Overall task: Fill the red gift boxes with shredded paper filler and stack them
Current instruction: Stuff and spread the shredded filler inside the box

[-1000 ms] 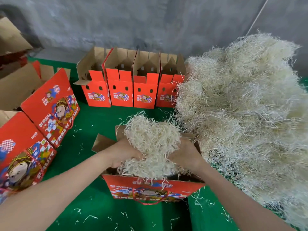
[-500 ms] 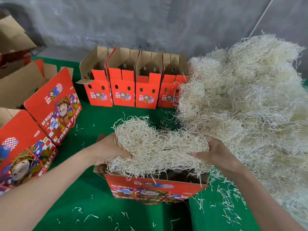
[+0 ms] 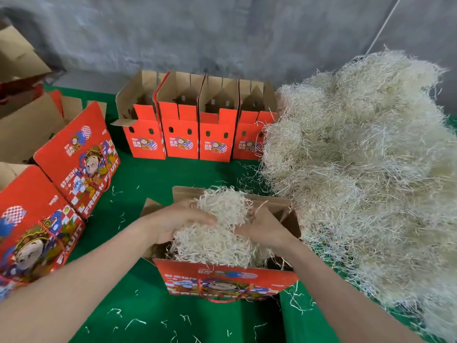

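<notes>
both hands in the open red gift box point(image 3: 230, 280) at 6 o'clock on the green table point(image 3: 153, 315). my left hand point(image 3: 178, 222) is clamped on the left side of a clump of shredded paper filler point(image 3: 217, 233), fingers curled over it. my right hand point(image 3: 265, 229) is pressed into the clump's right side, fingers buried, so i can't tell if they are together or apart. clump sits partly inside the box, mounded above the rim. big filler pile point(image 3: 366, 174) at 2 o'clock, touching the box's right flap. four empty boxes point(image 3: 197, 134) in a row at 12 o'clock, two closed boxes point(image 3: 61, 191) at 9 o'clock.
</notes>
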